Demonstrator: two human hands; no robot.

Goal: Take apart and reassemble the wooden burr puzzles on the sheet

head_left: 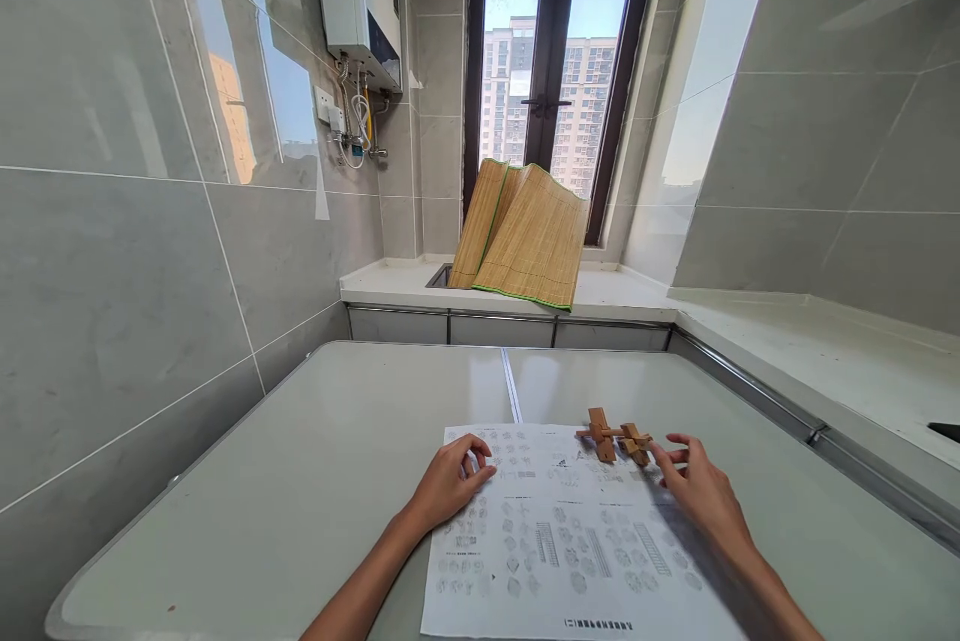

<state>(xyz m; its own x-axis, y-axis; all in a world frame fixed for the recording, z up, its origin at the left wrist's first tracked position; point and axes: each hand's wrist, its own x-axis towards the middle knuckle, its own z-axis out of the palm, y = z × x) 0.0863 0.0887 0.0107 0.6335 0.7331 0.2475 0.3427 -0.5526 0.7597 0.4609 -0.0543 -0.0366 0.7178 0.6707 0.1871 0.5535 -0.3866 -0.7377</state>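
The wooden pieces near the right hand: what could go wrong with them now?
The right hand is touching or nearly touching the nearer wooden piece; a bump might shift it and the other wooden piece beside it. The left hand is at the edge of the paper sheet; dragging that could disturb both.

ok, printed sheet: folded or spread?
Spread: the printed sheet lies flat on the table, printed side up, no visible part folded over.
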